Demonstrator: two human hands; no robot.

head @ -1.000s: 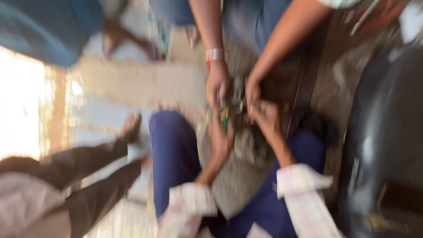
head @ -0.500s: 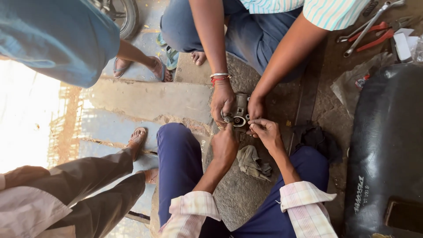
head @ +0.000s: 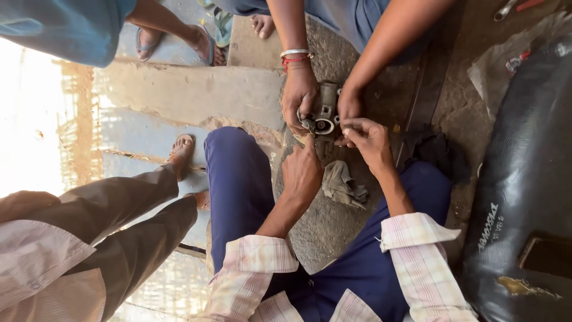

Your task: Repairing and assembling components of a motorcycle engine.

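A grey cast-metal engine part with a round bore (head: 326, 112) sits on the rough stone slab (head: 333, 220) between two people. The co-worker opposite clamps it from both sides, one hand (head: 299, 98) with bangles at the wrist and the other hand (head: 348, 107), apparently to steady it. The wearer's left hand (head: 302, 173) is loosely curled, its forefinger stretched out so the tip presses a small dark fitting at the part's near edge; it grips nothing. The right hand (head: 370, 140) has its fingertips pinched together just beside the bore; whether something tiny sits between them I cannot tell. A crumpled grey rag (head: 342, 185) lies near the wrists, within easy reach. A black rubber tyre (head: 524, 179) lies to the right.
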